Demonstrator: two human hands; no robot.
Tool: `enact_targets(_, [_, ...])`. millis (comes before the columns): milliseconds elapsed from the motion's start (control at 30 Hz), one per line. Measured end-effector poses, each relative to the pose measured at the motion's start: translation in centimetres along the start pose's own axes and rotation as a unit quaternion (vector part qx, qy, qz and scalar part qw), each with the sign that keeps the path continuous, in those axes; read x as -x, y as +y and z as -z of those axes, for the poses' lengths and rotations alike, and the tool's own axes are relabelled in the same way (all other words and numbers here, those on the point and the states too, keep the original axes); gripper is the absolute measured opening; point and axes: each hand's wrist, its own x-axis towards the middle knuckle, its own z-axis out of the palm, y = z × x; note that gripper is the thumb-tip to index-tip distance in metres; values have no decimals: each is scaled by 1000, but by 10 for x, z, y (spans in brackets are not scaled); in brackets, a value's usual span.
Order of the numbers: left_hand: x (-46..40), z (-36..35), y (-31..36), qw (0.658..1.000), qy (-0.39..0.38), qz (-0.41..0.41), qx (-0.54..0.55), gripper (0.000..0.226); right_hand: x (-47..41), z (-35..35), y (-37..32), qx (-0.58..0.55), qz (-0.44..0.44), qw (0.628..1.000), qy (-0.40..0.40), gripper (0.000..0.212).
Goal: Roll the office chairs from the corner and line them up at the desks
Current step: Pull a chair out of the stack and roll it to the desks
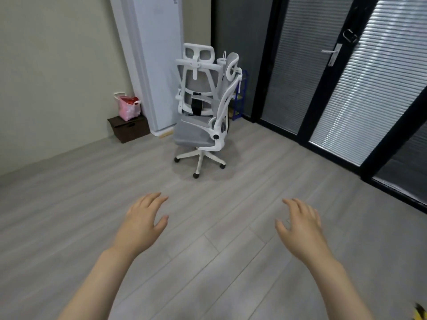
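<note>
Two white-and-grey office chairs stand in the far corner, packed tight, one behind the other. The front chair [201, 125] shows its grey seat and white five-leg base with black wheels on the wood floor [69, 204]; the back chair [198, 72] is mostly hidden, only its mesh back and headrest clear above. A tall white unit [157, 61] stands just left of them, dark glass doors with blinds [346, 88] to the right.

Both hands reach forward, palms down, over bare floor — well apart from the chairs, touching nothing. Left hand [143, 224]: fingers [153, 199] loosely spread, slightly curled, empty. Right hand [302, 227]: fingers [298, 205] spread wide, empty too. The chairs sit ahead, between the two hands' lines of reach.

Side clutter — a pink bag [128, 107] on a dark brown box [129, 129] by the left wall.
</note>
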Motion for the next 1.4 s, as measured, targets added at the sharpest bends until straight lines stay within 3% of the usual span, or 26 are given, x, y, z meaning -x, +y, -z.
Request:
enact_targets(233, [-184,-46,-13,1000,0,-20,-4,48,-185,-29,13,-21,-11,1000,-17,59])
enact_targets(700, [-534,-84,-14,998,6,22,50,52,-558,-42,-4,-20,48,997,-64,58])
enact_targets(1100, [-855,-109,-46,997,-19,-59,55,50,-829,-80,-39,5,8,998,-57,59])
enact_targets(1400, [-1049,-116,-2,990,0,-124,67,51,-1004,-82,-37,18,2,998,-65,60])
